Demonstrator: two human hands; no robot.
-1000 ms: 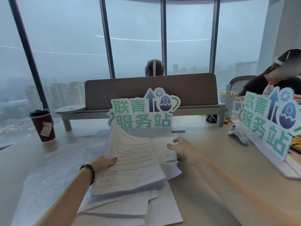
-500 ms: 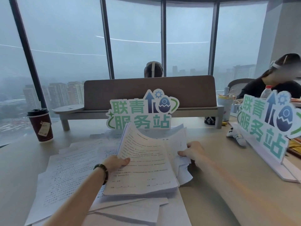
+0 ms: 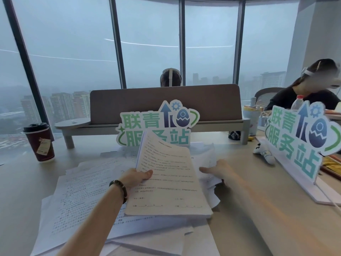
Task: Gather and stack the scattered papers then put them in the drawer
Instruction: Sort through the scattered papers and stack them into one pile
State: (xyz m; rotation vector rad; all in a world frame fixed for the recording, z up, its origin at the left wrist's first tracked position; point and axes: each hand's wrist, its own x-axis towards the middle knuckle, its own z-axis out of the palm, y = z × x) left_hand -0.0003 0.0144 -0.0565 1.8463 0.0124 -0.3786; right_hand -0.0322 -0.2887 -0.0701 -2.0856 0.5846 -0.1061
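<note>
My left hand (image 3: 137, 177) grips the left edge of a thick stack of printed papers (image 3: 168, 180), tilted up off the table with its near edge resting on other sheets. My right hand (image 3: 216, 169) reaches to the stack's right side and lies on crumpled loose sheets (image 3: 209, 157) there; whether its fingers pinch them I cannot tell. More scattered papers (image 3: 77, 196) cover the table to the left and under the stack. No drawer is in view.
A dark red paper cup (image 3: 39, 143) stands at the far left. Two cut-out signs stand on the table, one behind the papers (image 3: 158, 126) and one on the right (image 3: 300, 139). A white game controller (image 3: 263, 152) lies beside the right sign. People sit behind a brown desk divider (image 3: 166, 104).
My left hand has lifted and shifted the stack to the right. My right hand has moved right, from the stack's far edge down onto the loose sheets beside it.
</note>
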